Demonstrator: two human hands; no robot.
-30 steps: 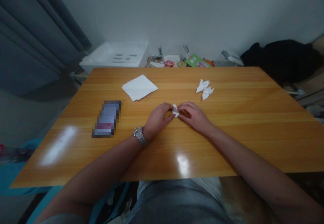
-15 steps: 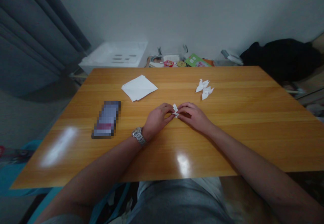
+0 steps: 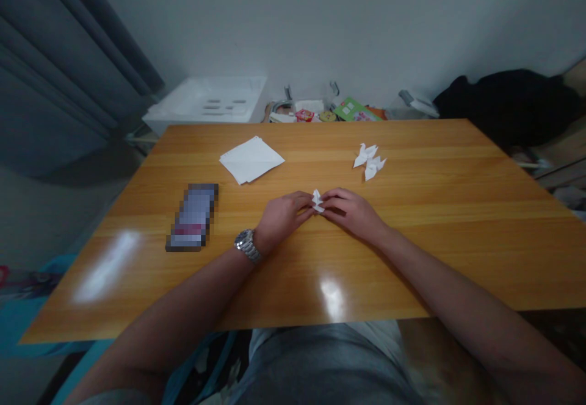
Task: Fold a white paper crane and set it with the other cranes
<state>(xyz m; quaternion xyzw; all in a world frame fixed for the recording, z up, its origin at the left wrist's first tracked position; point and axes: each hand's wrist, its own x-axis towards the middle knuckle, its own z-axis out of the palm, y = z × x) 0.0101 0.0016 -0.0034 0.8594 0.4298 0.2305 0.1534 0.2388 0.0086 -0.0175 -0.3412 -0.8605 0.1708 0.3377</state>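
1. A stack of white paper sheets (image 3: 251, 158) lies on the wooden table (image 3: 434, 234), far left of centre.
2. A blurred dark phone (image 3: 193, 216) lies nearer the left edge.
3. Two folded white paper cranes (image 3: 369, 161) rest touching, far right.
4. A white box (image 3: 206, 101) stands beyond the table.

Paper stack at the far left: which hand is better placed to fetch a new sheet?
Left, probably. The left hand lies nearer the paper stack; the right hand sits on the folded paper's other side and would cross over.
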